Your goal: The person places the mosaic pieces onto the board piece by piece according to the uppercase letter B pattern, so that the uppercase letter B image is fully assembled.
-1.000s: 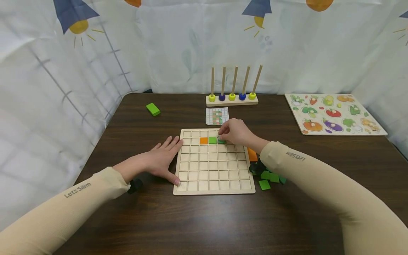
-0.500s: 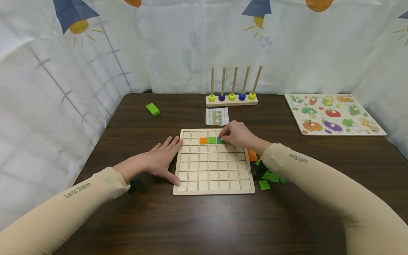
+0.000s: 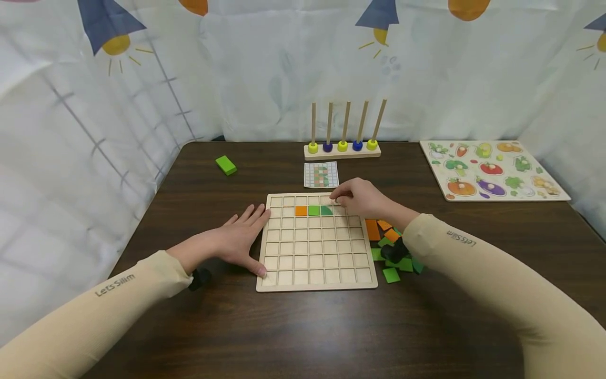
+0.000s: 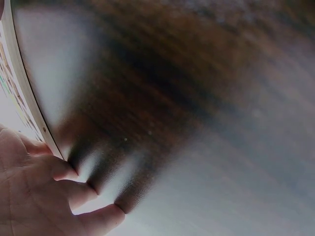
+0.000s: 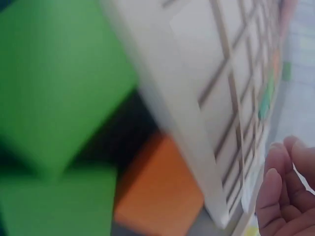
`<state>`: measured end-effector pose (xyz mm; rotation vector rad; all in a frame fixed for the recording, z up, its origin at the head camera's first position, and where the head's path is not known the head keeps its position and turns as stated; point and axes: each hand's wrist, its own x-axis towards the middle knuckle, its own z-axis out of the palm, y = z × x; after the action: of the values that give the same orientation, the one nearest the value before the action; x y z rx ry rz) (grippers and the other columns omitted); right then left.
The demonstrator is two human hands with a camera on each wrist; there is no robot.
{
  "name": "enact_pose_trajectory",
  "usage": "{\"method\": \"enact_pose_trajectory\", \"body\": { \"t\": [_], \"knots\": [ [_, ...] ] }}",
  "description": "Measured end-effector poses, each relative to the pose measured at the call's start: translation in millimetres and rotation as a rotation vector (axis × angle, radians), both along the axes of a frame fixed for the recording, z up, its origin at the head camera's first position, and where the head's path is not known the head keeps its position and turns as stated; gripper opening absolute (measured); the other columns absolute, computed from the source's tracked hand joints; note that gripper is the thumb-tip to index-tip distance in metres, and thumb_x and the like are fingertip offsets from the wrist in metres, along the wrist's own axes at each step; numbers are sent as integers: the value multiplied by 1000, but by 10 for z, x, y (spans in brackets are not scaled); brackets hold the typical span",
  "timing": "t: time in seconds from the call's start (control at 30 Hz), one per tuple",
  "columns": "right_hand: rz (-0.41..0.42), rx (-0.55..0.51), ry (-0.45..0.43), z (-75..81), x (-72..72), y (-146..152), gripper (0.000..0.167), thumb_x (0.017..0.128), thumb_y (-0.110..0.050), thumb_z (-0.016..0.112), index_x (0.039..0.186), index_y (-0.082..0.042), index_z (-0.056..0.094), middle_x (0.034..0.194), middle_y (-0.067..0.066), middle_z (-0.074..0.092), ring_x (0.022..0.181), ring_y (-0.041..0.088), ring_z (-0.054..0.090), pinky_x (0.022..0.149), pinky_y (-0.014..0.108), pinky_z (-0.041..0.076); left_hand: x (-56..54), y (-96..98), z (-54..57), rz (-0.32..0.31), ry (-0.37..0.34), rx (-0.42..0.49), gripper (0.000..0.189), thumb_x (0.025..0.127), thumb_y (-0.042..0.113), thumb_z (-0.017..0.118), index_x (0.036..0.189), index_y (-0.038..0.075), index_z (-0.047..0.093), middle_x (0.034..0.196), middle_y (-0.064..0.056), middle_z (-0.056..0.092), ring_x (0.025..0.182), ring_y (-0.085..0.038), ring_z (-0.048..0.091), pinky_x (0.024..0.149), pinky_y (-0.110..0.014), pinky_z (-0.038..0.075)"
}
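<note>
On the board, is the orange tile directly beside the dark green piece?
No, the light green tile sits between them.

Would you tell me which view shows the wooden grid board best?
The head view, since nearly the whole wooden grid board shows, with three tiles in its squares. The left wrist view catches only a slice at the picture's left edge; the right wrist view shows it steeply slanted and cut off.
</note>
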<state>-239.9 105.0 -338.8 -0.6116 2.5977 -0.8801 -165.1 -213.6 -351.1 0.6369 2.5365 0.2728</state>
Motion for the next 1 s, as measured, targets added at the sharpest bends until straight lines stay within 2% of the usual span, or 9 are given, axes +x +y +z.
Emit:
{"method": "enact_pose_trajectory", "body": {
  "t": [0.17, 0.53, 0.8, 1.0],
  "knots": [
    [-25, -18, -13, 5, -35, 286, 26, 106, -13, 56, 126, -5, 72, 126, 14, 70, 106, 26, 66, 90, 42, 55, 4, -1, 1, 2, 0, 0, 140, 73, 68, 82, 163, -2, 2, 170, -26, -4, 157, -50, -2, 120, -72, 10],
    [-42, 63, -2, -130, -46, 926, 25, 103, -12, 61, 123, -6, 73, 122, 15, 73, 103, 25, 68, 94, 47, 55, 9, 8, 13, 5, 1, -2, 141, 72, 69, 82, 164, 0, 1, 171, -25, -5, 157, -49, -3, 120, -72, 10],
    [-15, 45, -22, -165, -8, 1093, 25, 102, -12, 63, 123, -4, 73, 117, 13, 74, 99, 22, 66, 94, 47, 55, -7, 2, 9, -5, 10, -1, 140, 73, 67, 83, 164, -1, 1, 170, -27, -4, 157, -49, -2, 119, -73, 11],
    [27, 25, -86, -189, 20, 1153, 24, 98, -11, 68, 120, -2, 73, 109, 9, 75, 92, 19, 64, 86, 34, 54, -13, 3, 4, -8, 9, 2, 140, 72, 68, 82, 164, -1, 1, 170, -27, -4, 157, -49, -2, 119, -73, 12]
  ]
}}
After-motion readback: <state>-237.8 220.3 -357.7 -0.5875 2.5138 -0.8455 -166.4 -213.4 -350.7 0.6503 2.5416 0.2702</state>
